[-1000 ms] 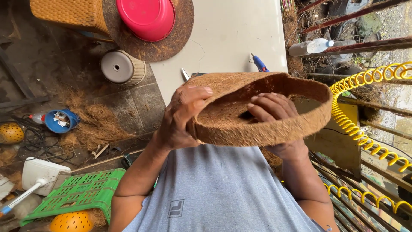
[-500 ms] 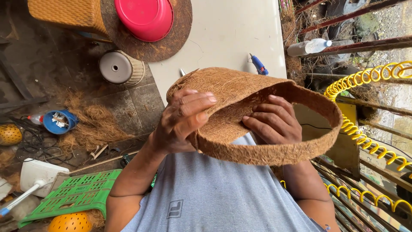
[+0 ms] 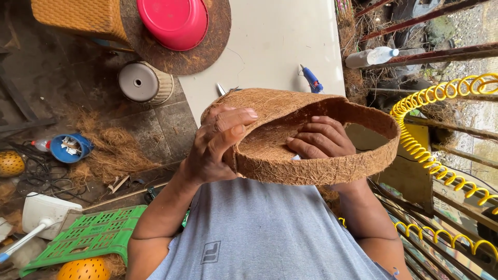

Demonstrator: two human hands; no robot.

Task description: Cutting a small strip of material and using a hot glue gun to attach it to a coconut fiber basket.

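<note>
A round brown coconut-fibre bowl (image 3: 316,166) is held up in front of my chest, tilted so its open side faces right and up. My left hand (image 3: 215,148) grips its outer wall at the left, fingers curled over the rim. Inside the bowl, my right hand (image 3: 317,139) has its fingers spread flat against the bottom. Behind the bowl lies a white table top (image 3: 270,46) with a blue glue gun (image 3: 312,80) on it.
A pink plastic bowl (image 3: 174,21) rests on a brown fibre disc (image 3: 207,46) at the table's far corner, beside a woven basket (image 3: 80,18). A yellow coiled hose (image 3: 441,140) hangs at the right. On the floor at the left are loose fibre (image 3: 111,150) and a green crate (image 3: 85,238).
The bowl has tilted further, its opening turning more to the right. My left hand has slid round the outer wall, and my right hand has shifted deeper inside.
</note>
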